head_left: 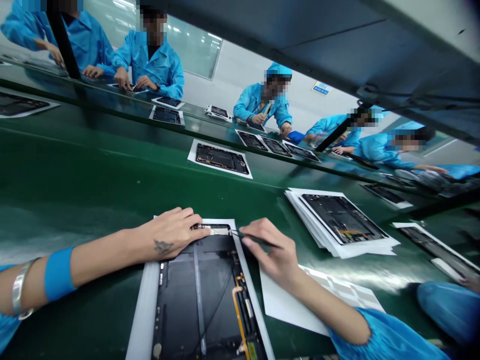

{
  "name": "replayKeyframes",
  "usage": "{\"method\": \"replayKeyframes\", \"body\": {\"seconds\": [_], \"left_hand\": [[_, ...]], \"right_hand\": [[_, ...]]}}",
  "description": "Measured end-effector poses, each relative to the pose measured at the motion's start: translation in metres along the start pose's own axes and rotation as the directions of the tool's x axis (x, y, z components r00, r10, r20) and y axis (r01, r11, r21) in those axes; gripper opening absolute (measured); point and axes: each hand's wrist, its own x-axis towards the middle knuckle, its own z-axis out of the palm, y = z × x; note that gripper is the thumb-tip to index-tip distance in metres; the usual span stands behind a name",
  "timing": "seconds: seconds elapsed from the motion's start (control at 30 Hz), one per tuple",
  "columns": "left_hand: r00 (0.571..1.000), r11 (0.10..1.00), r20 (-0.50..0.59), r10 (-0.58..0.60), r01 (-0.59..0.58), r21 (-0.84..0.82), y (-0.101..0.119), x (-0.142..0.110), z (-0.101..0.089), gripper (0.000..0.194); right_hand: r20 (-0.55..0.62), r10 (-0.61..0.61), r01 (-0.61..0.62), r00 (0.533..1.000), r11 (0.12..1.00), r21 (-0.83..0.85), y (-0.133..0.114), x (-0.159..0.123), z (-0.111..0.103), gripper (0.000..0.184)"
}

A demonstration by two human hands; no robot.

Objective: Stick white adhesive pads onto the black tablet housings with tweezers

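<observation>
A black tablet back housing (217, 295) lies open side up on white sheeting in front of me. Grey strips, a thin dark cable and an orange flex cable (237, 305) show inside it. My left hand (172, 234) rests over its far left corner, fingers bent around the edge, a fingertip against a whitish strip (219, 231). My right hand (272, 247) is closed on dark thin tweezers (258, 239), whose tips point at the strip's right end. Whether the tips touch it I cannot tell.
A stack of housings on white sheets (345, 220) stands to the right, with a white sheet (296, 295) under my right forearm. Another housing (221, 159) lies ahead on the green table (93, 165). Several co-workers in blue sit across; a blue sleeve (448, 310) is at right.
</observation>
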Motion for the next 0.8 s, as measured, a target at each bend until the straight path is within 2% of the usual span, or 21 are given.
{"method": "replayKeyframes", "body": {"seconds": [0.03,0.07,0.13,0.2,0.27,0.37,0.57,0.8], "left_hand": [[1.000,1.000,0.020,-0.007,0.007,0.003,0.000,0.001,-0.003,0.046],[0.999,1.000,0.038,-0.013,0.012,0.010,0.000,0.003,-0.005,0.047],[0.998,1.000,0.058,-0.013,0.012,0.026,0.001,0.006,-0.009,0.047],[0.999,0.999,0.051,-0.008,0.006,0.034,0.001,0.006,-0.009,0.047],[1.000,1.000,0.028,-0.004,0.003,0.031,0.001,0.004,-0.007,0.049],[1.000,1.000,-0.002,-0.009,0.009,0.011,0.001,-0.001,-0.003,0.048],[1.000,1.000,-0.017,-0.012,0.011,-0.019,0.000,-0.003,-0.002,0.048],[0.998,1.000,0.065,-0.004,0.005,-0.020,0.000,-0.002,-0.008,0.053]], "right_hand": [[-0.016,0.159,-0.158,0.987,0.986,0.058,0.002,0.002,0.000,0.015],[-0.009,0.318,-0.314,0.948,0.941,0.123,0.004,0.005,0.000,0.021],[0.048,0.557,-0.549,0.829,0.795,0.258,0.008,0.010,0.003,0.035],[0.108,0.671,-0.655,0.734,0.657,0.374,0.013,0.014,0.007,0.046],[0.144,0.710,-0.689,0.690,0.582,0.431,0.017,0.015,0.011,0.051],[0.156,0.725,-0.702,0.671,0.553,0.449,0.018,0.012,0.014,0.049],[0.117,0.726,-0.673,0.678,0.549,0.495,0.015,0.008,0.016,0.045],[0.129,0.686,-0.653,0.716,0.593,0.471,0.017,0.010,0.018,0.046]]}}
